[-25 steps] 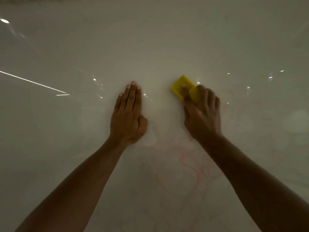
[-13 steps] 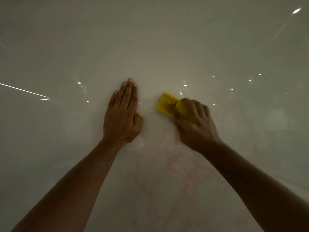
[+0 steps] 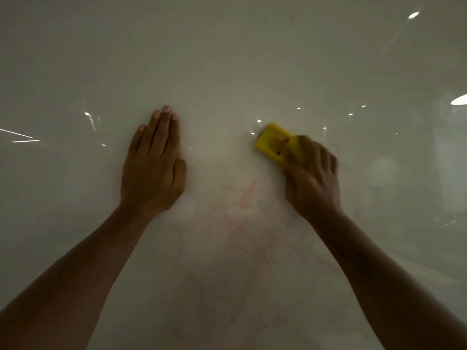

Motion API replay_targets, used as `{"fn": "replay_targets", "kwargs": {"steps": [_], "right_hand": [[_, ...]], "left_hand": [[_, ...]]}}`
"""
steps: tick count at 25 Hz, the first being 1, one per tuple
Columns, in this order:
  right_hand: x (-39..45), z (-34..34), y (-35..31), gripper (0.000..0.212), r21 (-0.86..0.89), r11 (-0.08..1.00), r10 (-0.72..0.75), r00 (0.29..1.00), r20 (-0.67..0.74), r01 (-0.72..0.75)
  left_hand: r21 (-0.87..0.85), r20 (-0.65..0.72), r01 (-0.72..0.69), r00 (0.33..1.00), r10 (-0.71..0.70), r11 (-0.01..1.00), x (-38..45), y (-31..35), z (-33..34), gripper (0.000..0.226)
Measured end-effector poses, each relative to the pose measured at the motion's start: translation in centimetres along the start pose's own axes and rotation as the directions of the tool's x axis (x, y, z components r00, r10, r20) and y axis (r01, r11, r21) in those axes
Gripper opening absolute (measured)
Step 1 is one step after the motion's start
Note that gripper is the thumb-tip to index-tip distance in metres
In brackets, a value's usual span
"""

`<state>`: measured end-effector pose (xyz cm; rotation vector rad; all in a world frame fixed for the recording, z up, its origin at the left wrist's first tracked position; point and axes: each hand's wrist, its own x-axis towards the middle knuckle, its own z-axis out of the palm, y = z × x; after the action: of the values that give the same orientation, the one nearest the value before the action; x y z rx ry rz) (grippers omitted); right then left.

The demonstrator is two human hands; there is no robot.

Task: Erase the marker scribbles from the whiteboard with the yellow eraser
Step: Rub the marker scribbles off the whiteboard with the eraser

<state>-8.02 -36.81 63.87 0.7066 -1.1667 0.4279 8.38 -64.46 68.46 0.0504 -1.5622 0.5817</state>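
Head view | left hand (image 3: pixel 154 168) flat, fingers together, on whiteboard (image 3: pixel 227 59) | right hand (image 3: pixel 310 178) clutches yellow eraser (image 3: pixel 271 142) | advice: press flat, overlap strokes down over faint red scribbles (image 3: pixel 247 195)

Right hand (image 3: pixel 312 178): swung out rightward, away from the left hand (image 3: pixel 154 168), now motion-blurred.
Yellow eraser (image 3: pixel 274 142): carried right with it.

Dim room. Glossy pale surface fills my whole view. Small ceiling-light reflections (image 3: pixel 299 108) dot it; a bright oval glare (image 3: pixel 459 99) at right edge, thin light streaks (image 3: pixel 16 133) at left.
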Motion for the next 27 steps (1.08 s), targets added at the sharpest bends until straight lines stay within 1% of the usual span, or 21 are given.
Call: {"fn": "replay_targets", "kwargs": {"steps": [2,3,5,7,8,10,11,12,13,14,15,16,17,18,19,20,21,22,23,25,27], "right_hand": [[-0.7,0.0,-0.3,0.048,0.001,0.935,0.355,0.933,-0.067,-0.355],[-0.9,0.1,-1.3,0.049,0.003,0.925,0.378,0.922,-0.086,-0.379],[-1.4,-0.1,-2.1,0.048,0.032,0.988,0.151,0.988,-0.035,-0.150],[-1.7,-0.9,0.3,0.047,0.025,0.992,-0.120,0.992,0.024,0.120],[-1.7,-1.1,2.1,0.046,-0.008,0.991,-0.130,0.991,0.029,0.130],[-1.5,-1.2,4.7,0.046,-0.049,0.979,0.200,0.980,-0.017,-0.200],[-1.4,-1.1,4.7,0.048,-0.031,0.903,0.427,0.902,-0.061,-0.429],[-1.3,-0.8,3.8,0.049,-0.003,0.829,0.557,0.827,-0.077,-0.559],[-1.0,-0.7,2.4,0.050,0.013,0.823,0.568,0.820,-0.075,-0.568],[-0.7,-0.5,0.9,0.049,0.036,0.882,0.471,0.881,-0.042,-0.470],[-0.8,-0.4,-0.4,0.045,0.068,0.962,0.264,0.965,0.004,-0.263],[-1.1,-0.6,-1.2,0.043,0.093,0.995,0.012,0.998,0.056,-0.017],[-1.1,-0.8,-0.9,0.045,0.091,0.981,-0.178,0.981,0.078,0.171],[-0.8,-1.0,0.3,0.048,0.072,0.970,-0.239,0.967,0.085,0.233],[-0.5,-0.8,1.7,0.048,0.041,0.987,-0.156,0.986,0.066,0.154],[-0.2,-0.8,3.0,0.048,0.015,0.998,0.063,0.998,0.026,-0.063],[-0.1,-0.8,3.7,0.049,0.028,0.946,0.325,0.945,-0.024,-0.324],[-0.2,-0.6,3.5,0.050,0.036,0.879,0.476,0.878,-0.057,-0.475],[-0.4,-0.3,2.6,0.049,0.028,0.878,0.479,0.875,-0.076,-0.478],[-1.2,-0.1,0.0,0.043,0.041,0.989,0.140,0.990,-0.023,-0.139],[-1.5,-0.8,0.8,0.041,0.068,0.972,-0.226,0.973,0.047,0.223]], "left_hand": [[0.021,-0.013,0.007,1.000,-0.007,1.000,-0.2,0.2,0.2,0.067],[0.030,-0.023,0.009,1.000,-0.008,1.000,-0.2,0.3,0.3,0.067],[0.044,-0.037,0.000,0.999,0.001,0.999,-0.2,0.4,0.5,0.066],[0.036,-0.038,-0.022,0.999,0.024,0.999,-0.1,0.6,0.6,0.064],[0.030,-0.035,-0.037,0.999,0.038,0.999,0.0,0.7,0.6,0.063],[0.015,-0.035,-0.045,0.998,0.046,0.999,-0.1,1.3,0.8,0.063],[0.007,-0.040,-0.036,0.999,0.036,0.999,-0.2,1.6,0.9,0.063],[-0.001,-0.048,-0.021,0.999,0.021,1.000,-0.3,1.8,1.0,0.063],[-0.009,-0.057,-0.009,0.998,0.008,1.000,-0.4,1.9,1.1,0.063],[-0.015,-0.066,-0.004,0.998,0.003,1.000,-0.4,2.0,1.1,0.062],[-0.019,-0.073,-0.004,0.997,0.002,1.000,-0.5,1.9,1.1,0.062],[-0.022,-0.075,-0.007,0.997,0.005,1.000,-0.5,1.8,1.0,0.062],[-0.026,-0.074,-0.012,0.997,0.010,1.000,-0.6,1.8,1.0,0.062],[-0.029,-0.070,-0.014,0.997,0.012,0.999,-0.7,1.8,1.0,0.061],[-0.029,-0.068,-0.016,0.998,0.014,0.999,-0.7,1.7,1.0,0.062],[-0.029,-0.064,-0.014,0.998,0.012,0.999,-0.8,1.7,1.0,0.062],[-0.027,-0.060,-0.012,0.998,0.010,1.000,-0.8,1.7,1.0,0.062],[-0.025,-0.060,-0.011,0.998,0.009,1.000,-0.8,1.7,1.0,0.062],[-0.021,-0.064,-0.012,0.998,0.011,1.000,-0.8,1.7,1.0,0.061],[-0.014,-0.071,-0.019,0.997,0.018,1.000,-0.9,1.7,0.8,0.061],[-0.014,-0.069,-0.026,0.997,0.025,1.000,-0.9,1.7,0.8,0.061]]}}
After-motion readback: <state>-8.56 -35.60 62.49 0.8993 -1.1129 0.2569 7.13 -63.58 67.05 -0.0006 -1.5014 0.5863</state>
